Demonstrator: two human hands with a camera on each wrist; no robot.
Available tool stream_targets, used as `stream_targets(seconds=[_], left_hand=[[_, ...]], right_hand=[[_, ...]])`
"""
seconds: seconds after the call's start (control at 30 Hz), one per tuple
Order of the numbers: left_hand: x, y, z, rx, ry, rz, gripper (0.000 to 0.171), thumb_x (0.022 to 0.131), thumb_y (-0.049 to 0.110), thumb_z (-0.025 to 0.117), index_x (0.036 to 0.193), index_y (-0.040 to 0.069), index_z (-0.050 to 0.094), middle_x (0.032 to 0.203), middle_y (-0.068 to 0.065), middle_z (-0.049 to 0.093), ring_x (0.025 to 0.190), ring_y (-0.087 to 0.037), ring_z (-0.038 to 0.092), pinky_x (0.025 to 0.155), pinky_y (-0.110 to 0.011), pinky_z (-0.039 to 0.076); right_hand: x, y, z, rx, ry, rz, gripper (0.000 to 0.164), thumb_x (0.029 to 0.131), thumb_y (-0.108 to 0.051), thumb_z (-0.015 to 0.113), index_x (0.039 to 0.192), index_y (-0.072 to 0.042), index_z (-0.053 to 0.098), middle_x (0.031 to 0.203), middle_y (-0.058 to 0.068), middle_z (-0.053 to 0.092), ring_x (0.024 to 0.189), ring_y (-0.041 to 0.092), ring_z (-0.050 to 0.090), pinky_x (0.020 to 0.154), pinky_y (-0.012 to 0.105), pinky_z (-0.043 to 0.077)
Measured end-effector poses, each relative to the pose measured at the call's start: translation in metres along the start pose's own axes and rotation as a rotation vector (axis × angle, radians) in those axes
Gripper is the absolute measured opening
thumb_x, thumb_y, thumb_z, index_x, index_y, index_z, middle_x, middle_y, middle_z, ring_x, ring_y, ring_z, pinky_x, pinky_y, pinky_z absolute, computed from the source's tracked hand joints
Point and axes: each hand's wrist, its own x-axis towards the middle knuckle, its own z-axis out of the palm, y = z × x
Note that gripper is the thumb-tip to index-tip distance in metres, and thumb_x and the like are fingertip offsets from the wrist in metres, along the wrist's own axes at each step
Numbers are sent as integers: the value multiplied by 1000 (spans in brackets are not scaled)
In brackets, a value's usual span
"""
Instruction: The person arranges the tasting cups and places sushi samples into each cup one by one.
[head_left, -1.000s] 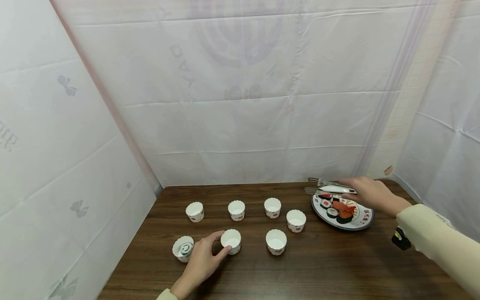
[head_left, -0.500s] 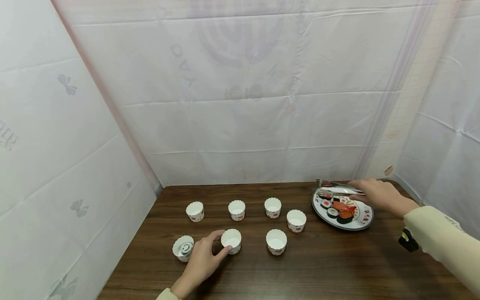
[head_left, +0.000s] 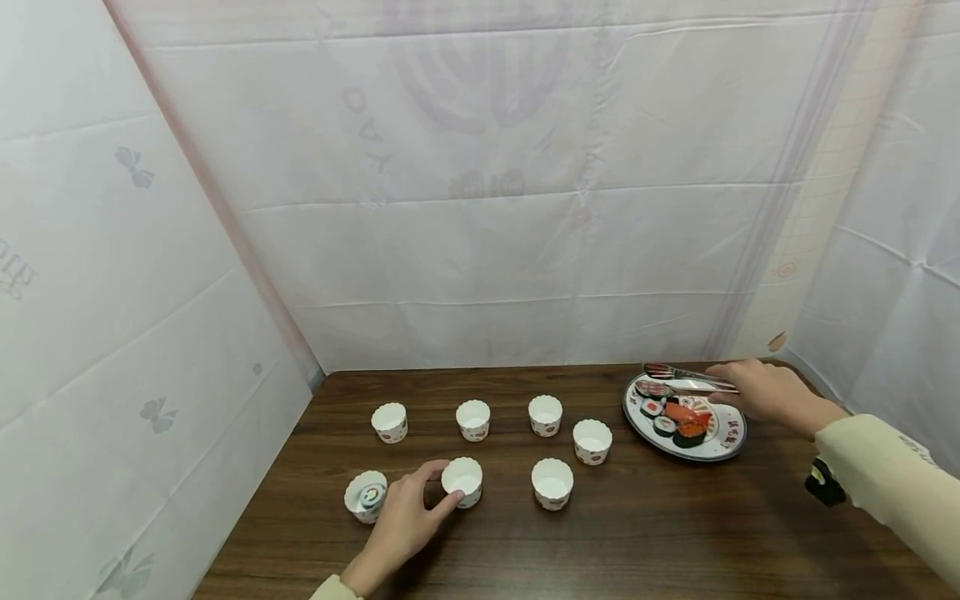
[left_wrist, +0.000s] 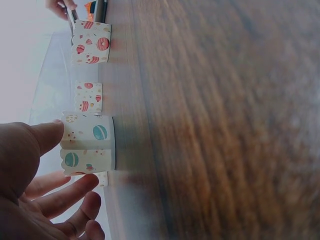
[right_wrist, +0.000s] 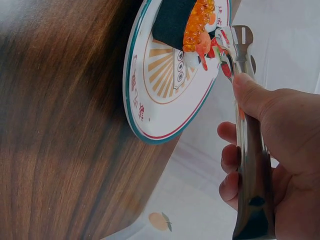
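My left hand [head_left: 405,518] holds a scalloped white paper baking cup [head_left: 462,482] by its sides, thumb near, fingers behind. In the left wrist view this cup [left_wrist: 90,140] shows teal macaron prints and stands upright on the table. My right hand [head_left: 771,395] grips metal serving tongs [right_wrist: 252,170], thumb on one arm and fingers curled around the other. The slotted tips of the tongs lie over the far left part of the plate [head_left: 727,446]. Sushi pieces sit there, among them a roll [head_left: 663,426] and one topped with orange roe [right_wrist: 197,25]. Whether the tips touch sushi, I cannot tell.
Several other paper cups stand on the brown wooden table [head_left: 622,533], such as the one [head_left: 552,485] right of my left hand. A cup [head_left: 366,498] on the left contains a sushi roll [head_left: 372,497]. White printed cloth [head_left: 525,208] hangs behind the table and at both sides.
My right hand and the tongs have shifted right and slightly lower, bringing the tips from the plate's upper left edge onto the sushi area. The left hand and cup have stayed put.
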Motion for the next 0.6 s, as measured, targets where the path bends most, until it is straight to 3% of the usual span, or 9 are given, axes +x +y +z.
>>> stream_targets(seconds=[0.37, 0.6], left_hand=[[1, -1, 0, -3, -1, 7, 40, 85, 26, 86, 117, 9, 72, 99, -6, 75, 57, 2, 41, 58, -24, 41], [1, -2, 0, 2, -8, -2, 40, 85, 26, 86, 118, 10, 72, 99, -6, 75, 58, 2, 41, 58, -24, 40]], right_hand=[[-5, 4, 3, -3, -2, 0, 44, 93, -29, 77, 124, 2, 70, 113, 23, 71, 97, 43, 69, 71, 58, 55], [-5, 4, 3, 7, 14, -22, 41, 93, -27, 77, 123, 0, 71, 110, 20, 73, 91, 38, 70, 67, 56, 55]])
